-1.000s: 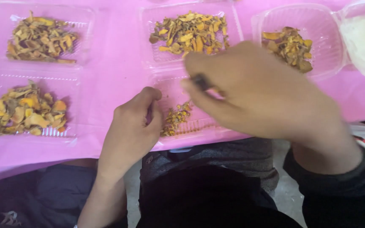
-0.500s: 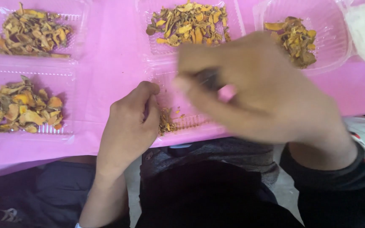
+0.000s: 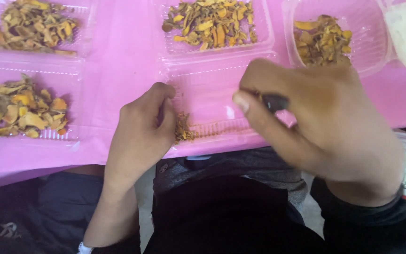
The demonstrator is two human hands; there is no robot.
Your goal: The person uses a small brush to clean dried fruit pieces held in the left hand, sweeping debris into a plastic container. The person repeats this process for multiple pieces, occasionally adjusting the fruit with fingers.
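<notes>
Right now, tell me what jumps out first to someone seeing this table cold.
The bright pink tablecloth fills the view, set with clear plastic trays heaped with yellow-orange dried slices. Nearest the person, the right hand pinches a small dark object over an almost bare tray. The left hand is curled at that tray's near corner beside a small clump of scraps.

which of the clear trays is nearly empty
The clear tray just in front of both hands, at the table's near edge: only a small clump of dried pieces sits in its left corner. The others hold full piles.
</notes>
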